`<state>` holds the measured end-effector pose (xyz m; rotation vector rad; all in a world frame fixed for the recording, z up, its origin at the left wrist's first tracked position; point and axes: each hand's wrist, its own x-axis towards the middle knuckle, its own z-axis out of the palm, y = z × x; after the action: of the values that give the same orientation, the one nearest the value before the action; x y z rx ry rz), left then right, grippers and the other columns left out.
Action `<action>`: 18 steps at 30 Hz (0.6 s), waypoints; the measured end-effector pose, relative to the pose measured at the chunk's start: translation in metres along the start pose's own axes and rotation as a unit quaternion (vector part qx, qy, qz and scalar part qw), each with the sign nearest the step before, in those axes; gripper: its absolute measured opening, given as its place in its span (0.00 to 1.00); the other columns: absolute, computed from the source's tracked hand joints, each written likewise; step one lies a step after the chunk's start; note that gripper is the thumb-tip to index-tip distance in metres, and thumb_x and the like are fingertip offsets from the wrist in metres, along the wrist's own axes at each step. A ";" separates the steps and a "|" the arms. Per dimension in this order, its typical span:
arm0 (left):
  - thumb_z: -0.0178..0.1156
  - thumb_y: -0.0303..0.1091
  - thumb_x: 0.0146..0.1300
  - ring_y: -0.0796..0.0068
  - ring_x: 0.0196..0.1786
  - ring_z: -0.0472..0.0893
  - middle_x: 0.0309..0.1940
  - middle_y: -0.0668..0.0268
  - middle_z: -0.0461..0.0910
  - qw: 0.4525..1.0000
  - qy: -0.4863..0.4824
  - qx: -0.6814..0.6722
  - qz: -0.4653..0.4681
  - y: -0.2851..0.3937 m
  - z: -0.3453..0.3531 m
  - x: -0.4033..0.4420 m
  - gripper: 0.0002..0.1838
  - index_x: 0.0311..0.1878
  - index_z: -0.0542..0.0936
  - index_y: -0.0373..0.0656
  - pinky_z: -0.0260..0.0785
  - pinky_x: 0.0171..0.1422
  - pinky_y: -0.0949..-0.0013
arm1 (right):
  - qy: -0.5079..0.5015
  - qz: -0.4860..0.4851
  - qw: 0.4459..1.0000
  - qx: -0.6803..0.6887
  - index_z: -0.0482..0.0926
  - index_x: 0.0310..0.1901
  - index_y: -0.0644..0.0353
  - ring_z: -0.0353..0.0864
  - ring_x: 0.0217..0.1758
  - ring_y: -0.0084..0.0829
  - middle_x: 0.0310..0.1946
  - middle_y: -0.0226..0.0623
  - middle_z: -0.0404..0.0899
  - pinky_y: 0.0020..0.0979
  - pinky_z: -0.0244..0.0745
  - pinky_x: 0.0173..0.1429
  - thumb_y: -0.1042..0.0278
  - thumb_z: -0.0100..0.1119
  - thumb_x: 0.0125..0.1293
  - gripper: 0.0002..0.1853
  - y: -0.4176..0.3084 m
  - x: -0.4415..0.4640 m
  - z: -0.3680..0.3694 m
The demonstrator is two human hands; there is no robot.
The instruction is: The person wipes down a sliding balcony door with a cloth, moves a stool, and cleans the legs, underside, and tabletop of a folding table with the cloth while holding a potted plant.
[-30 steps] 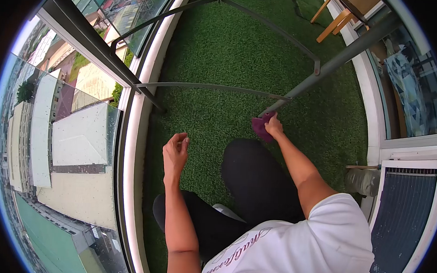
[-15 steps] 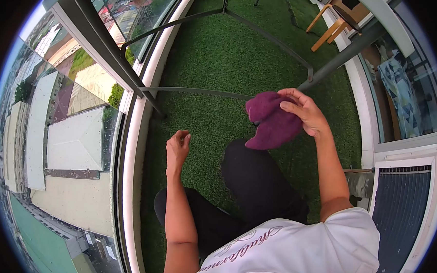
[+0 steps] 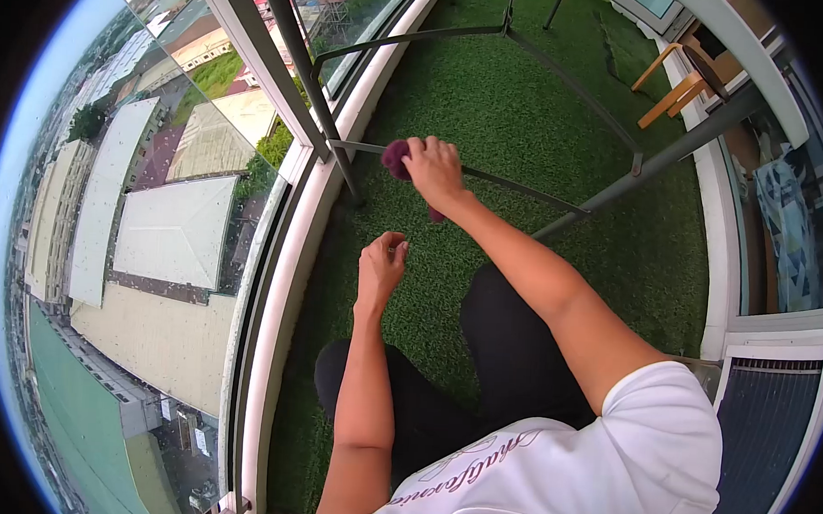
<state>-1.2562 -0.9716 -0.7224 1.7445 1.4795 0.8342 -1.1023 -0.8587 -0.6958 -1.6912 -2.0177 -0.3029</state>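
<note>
My right hand (image 3: pixel 436 174) is closed over a purple cloth (image 3: pixel 396 159), which is bunched against the thin grey metal crossbar (image 3: pixel 525 190) of a frame. A small end of the cloth hangs below my palm; the rest is hidden by the hand. Whether the cloth wraps all the way round the bar, I cannot tell. Lower and nearer to me, my left hand (image 3: pixel 381 272) hovers above the green artificial turf (image 3: pixel 558 263). Its fingers are loosely curled toward the thumb, with nothing visible in them.
Grey frame legs (image 3: pixel 702 132) slope down on either side, and a bent dark bar (image 3: pixel 575 80) spans farther back. A white ledge (image 3: pixel 284 343) and glass run along the left. A wooden stool (image 3: pixel 681 85) stands at the far right. An outdoor vent unit (image 3: pixel 762 438) is near my right side.
My right hand has carried the purple cloth leftward and onto the crossbar, its back now turned up. The left hand stays curled. The view has shifted, moving the scene rightward.
</note>
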 end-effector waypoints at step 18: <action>0.60 0.31 0.63 0.65 0.35 0.85 0.34 0.55 0.84 1.000 -0.004 0.012 0.013 -0.007 -0.003 -0.005 0.10 0.43 0.81 0.35 0.75 0.40 0.66 | -0.126 0.026 0.986 -0.106 0.78 0.35 0.58 0.67 0.55 0.37 0.42 0.37 0.71 0.49 0.58 0.52 0.56 0.68 0.53 0.16 0.093 -0.062 -0.091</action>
<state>-1.2631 -0.9750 -0.7272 1.7866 1.4705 0.8244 -0.9852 -0.9344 -0.6615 -1.9972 -2.1813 -0.3082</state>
